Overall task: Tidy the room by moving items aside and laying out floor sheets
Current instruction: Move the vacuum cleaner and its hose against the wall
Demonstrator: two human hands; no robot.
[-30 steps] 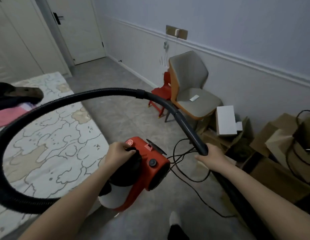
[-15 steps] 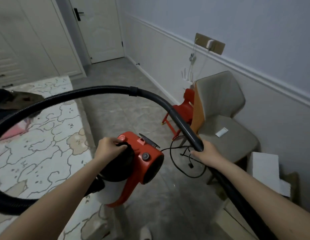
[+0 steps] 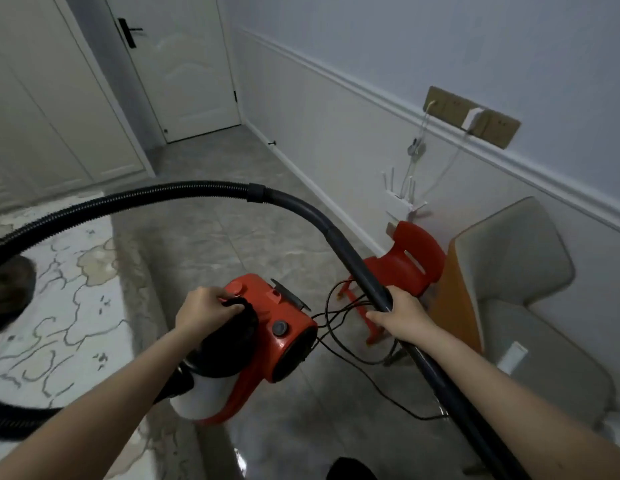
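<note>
We carry the red vacuum cleaner above the grey floor. Our left hand has its fingers curled round the black handle on top of it. Our right hand has its fingers clamped on the dark rigid tube, which arcs away from that grip into the ribbed hose looping left. A black cord dangles between our two grips. Just beyond the right fingers stands a small red chair, beside a grey chair. Left of the left fingers lies the patterned floor sheet.
</note>
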